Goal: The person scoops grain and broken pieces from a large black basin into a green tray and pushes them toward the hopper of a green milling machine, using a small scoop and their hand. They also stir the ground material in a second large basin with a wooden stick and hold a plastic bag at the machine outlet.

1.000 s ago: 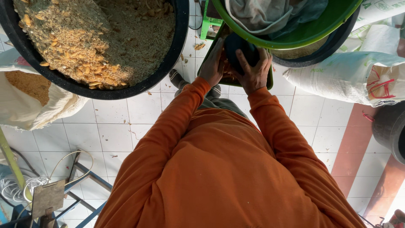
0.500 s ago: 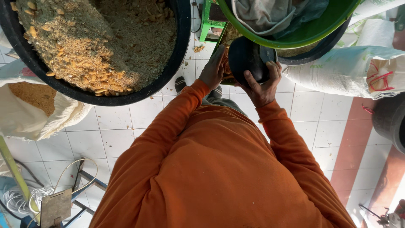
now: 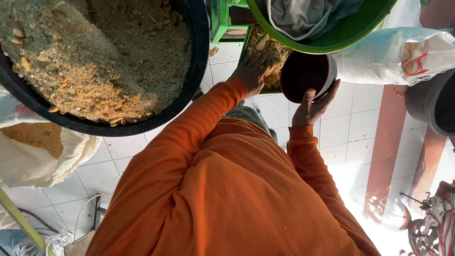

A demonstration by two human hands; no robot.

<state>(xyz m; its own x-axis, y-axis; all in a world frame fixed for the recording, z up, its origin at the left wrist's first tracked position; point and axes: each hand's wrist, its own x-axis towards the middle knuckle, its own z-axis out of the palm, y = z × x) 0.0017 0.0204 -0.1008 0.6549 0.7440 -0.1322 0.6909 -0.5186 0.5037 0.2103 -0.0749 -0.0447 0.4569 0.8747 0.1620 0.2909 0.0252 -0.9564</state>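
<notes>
The left hand [image 3: 252, 71] has let go of the cup [image 3: 305, 76] and now presses, fingers spread, into the feed [image 3: 268, 47] (green tray). The right hand [image 3: 313, 106] alone grips the cup, tilted beside that tray, so scooping looks underway.

Black tub [image 3: 189, 90] cut off top and left; green basin [image 3: 332, 42] hides feed tray's far end.

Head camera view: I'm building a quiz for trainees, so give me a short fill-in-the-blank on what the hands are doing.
1. The right hand holds a small dark ____.
2. The left hand rests in yellowish feed under the ____ tub.
3. The person's sleeves are ____.

Missing words: bowl; green; orange
</notes>
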